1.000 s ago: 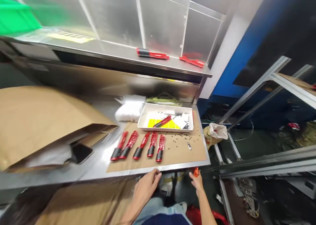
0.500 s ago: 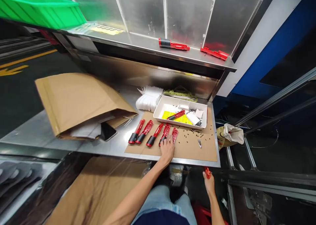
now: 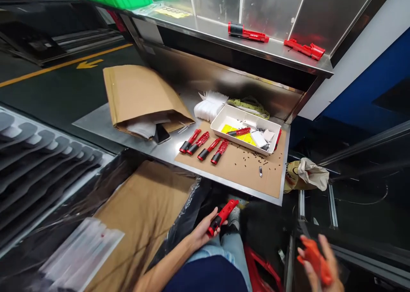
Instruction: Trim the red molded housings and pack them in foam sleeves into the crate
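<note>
Left hand (image 3: pixel 203 231): curled shut around a red-and-black handle (image 3: pixel 222 215)
Right hand (image 3: pixel 317 277): blurred — pinching an orange piece (image 3: pixel 314 254)
White tray (image 3: pixel 224 120): holds a yellow sheet (image 3: pixel 248 139) — and a smaller red handle (image 3: pixel 238 132)

No words or numbers can be read anywhere in this view. The closest things to writing are a yellow arrow (image 3: pixel 89 64) painted on the dark floor, pointing left beside a long yellow line (image 3: pixel 64 65), and a pale yellow card (image 3: pixel 173 12) on the steel shelf (image 3: pixel 256 48), whose dark printed marks are too small to make out. The paper bag (image 3: pixel 293 176) by the bench also carries some print — folded and unreadable — and the yellow sheet (image 3: pixel 238 135) in the white tray (image 3: pixel 256 114) shows no legible lettering.
</note>
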The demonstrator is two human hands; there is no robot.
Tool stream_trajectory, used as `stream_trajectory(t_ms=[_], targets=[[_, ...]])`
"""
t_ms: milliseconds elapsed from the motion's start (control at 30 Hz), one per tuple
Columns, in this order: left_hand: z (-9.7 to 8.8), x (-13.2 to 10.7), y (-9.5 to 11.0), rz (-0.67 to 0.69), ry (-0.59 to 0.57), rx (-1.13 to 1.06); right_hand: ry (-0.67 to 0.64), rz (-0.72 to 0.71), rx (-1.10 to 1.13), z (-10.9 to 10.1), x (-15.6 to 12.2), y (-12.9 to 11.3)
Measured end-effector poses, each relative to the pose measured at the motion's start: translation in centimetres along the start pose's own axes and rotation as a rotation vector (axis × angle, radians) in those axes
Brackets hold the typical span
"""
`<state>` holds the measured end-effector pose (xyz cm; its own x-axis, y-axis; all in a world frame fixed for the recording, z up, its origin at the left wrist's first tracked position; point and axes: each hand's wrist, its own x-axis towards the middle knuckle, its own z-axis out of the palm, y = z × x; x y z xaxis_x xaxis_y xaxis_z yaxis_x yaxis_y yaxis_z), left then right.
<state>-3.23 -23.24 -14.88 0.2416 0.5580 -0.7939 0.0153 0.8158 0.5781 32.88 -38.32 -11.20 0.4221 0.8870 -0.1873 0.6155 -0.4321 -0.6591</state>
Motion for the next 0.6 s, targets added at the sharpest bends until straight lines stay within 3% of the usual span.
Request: stream_trajectory(t_ms=[167, 300, 400, 600], targets=[[2.2, 1.8, -2.8, 0.006, 0.079, -0.048, -0.548, -0.137, -0.652, 1.3, -2.3, -6.9], [2.2, 1.3, -3.3, 0.084, 0.092, -0.008, -0.62, -0.283, -0.879, 1.6, -2.4, -11.3], [1.4, 0.6, -3.2, 0.133, 0.08, 0.012, -0.598, -0.348, -0.926, 0.8, -1.1, -13.4], [-0.5, -0.8, -3.0, 0.124, -0.03, -0.011, -0.707, -0.408, -0.941, 0.0, 1.4, -17.8]])
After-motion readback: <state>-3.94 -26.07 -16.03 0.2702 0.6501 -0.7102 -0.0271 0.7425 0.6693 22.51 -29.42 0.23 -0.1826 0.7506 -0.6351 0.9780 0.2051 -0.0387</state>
